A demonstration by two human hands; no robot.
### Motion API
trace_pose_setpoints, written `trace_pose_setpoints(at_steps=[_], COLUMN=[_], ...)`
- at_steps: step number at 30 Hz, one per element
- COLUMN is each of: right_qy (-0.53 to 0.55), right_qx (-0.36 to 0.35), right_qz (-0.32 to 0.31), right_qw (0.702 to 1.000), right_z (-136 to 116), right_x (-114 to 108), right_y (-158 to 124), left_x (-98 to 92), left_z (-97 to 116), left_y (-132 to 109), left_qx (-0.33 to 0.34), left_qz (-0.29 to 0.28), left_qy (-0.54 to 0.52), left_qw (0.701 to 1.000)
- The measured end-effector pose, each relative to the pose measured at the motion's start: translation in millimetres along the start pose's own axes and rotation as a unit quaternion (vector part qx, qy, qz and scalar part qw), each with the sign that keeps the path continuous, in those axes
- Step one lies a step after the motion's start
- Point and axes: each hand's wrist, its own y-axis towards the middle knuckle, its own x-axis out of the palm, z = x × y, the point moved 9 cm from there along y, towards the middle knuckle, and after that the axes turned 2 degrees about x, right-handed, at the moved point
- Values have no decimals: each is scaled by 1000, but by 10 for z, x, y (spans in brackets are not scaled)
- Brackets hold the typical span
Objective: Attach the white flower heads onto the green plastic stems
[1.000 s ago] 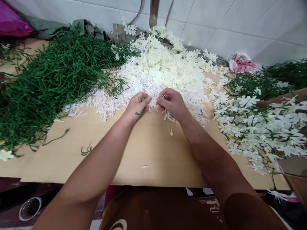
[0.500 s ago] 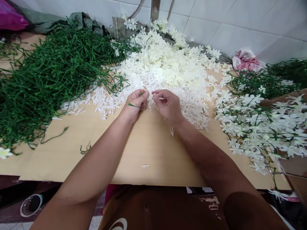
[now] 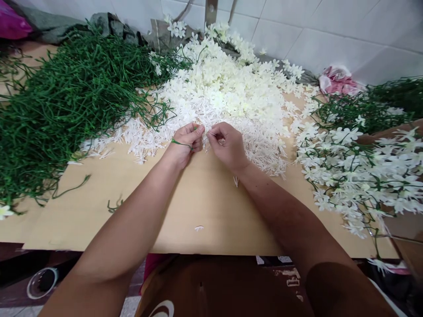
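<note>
Where the green stem [image 3: 180, 142] sits: pinched in the left hand [image 3: 185, 143] at the near edge of the blossom pile [image 3: 231, 88], with its free end poking out to the left over the tabletop [image 3: 198, 202].
Left hand: fingers curled tight on the green stem, knuckles up.
Right hand [image 3: 228, 145]: thumb and forefinger pressed together on a thin white piece [image 3: 213, 134], almost tip to tip with the left hand. The piece is too small to say more about it.
Blossom pile: loose white blossoms heaped from both hands back to the tiled wall [image 3: 330, 31].
Slip risk: both grips look fingertip-only on thin parts. If the white piece drops into the pile, it would be lost among look-alikes.
Snag risk: the stem's free end lies near loose blossoms and could rake some along if the left hand swings.
Sweep risk: both forearms cross the tabletop beside stray blossoms [image 3: 235, 180]. A dragged arm could push them over the near edge.
Left side: the heap of green stems [image 3: 66, 101] is tangled, so pulling one would likely drag others.
Right side: flowered sprays [image 3: 357, 171] lie well apart from the hands.
</note>
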Motion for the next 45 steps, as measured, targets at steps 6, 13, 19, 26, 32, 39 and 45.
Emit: trace_pose_setpoints(at_steps=[6, 13, 19, 26, 32, 39, 45], right_qy=[-18, 197, 275, 262, 263, 263, 286], right_qx=[12, 164, 206, 174, 188, 184, 226], right_qz=[-9, -23, -50, -55, -86, -87, -64], right_qw=[1000, 966, 938, 948, 942, 943, 929], right_z=[-4, 341, 383, 286, 271, 332, 381], right_x=[33, 8, 34, 51, 147, 138, 83], right_y=[-2, 6, 9, 10, -48, -9, -5], left_x=[18, 32, -13, -49, -55, -53, -37], left_z=[-11, 12, -15, -3, 44, 61, 61], left_y=[-14, -32, 5, 25, 47, -2, -34], left_qx=[11, -6, 4, 39, 66, 60, 37], left_qz=[-9, -28, 2, 3, -9, -25, -52], left_qy=[33, 40, 115, 167, 178, 225, 208], left_qw=[999, 999, 993, 985, 982, 972, 976])
